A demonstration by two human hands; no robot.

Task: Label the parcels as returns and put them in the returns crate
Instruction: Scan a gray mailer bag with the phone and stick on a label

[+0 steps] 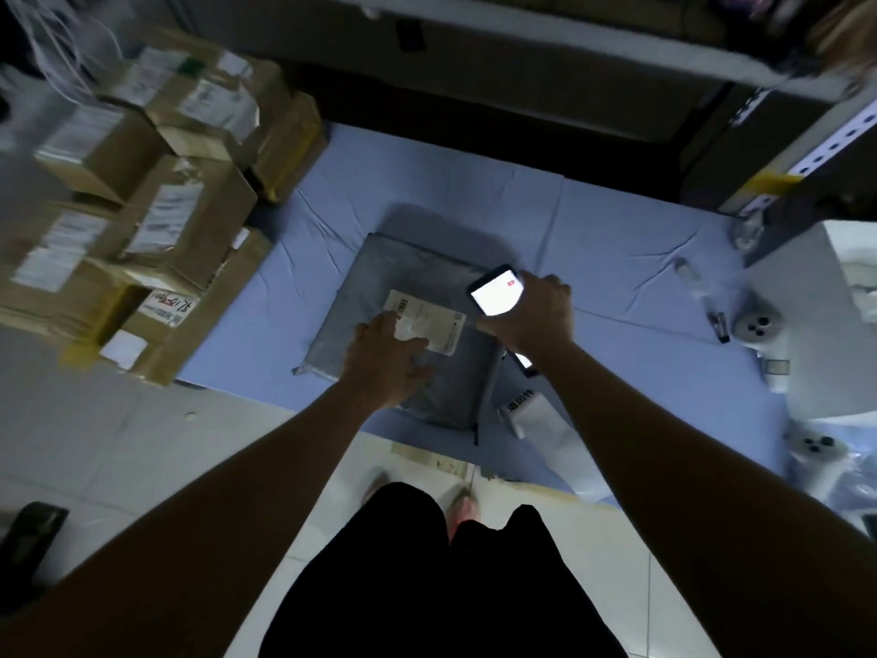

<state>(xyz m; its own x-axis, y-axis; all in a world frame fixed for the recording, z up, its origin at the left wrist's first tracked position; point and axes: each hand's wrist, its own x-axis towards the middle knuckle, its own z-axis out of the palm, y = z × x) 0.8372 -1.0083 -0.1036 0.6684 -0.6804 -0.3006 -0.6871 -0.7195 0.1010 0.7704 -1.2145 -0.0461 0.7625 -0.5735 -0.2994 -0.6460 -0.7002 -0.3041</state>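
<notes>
A grey plastic mailer parcel [408, 282] lies flat on the blue cloth [593, 230] in the middle of the view. A white shipping label [434, 320] is stuck on its top. My left hand [387, 360] rests flat on the parcel, fingers spread and touching the label's left edge. My right hand [534, 313] grips a phone [496, 289] with a lit white screen, held just above the parcel's right side. A strip of white return labels [524, 410] with dark characters lies on the cloth by the parcel's near right corner.
Several taped cardboard parcels [156, 206] are stacked at the left. A white machine [835, 315] and small white rollers [757, 322] stand at the right, with a marker [717, 325] beside them. Dark shelving [522, 64] runs along the back. My legs and feet stand on pale floor tiles [142, 444].
</notes>
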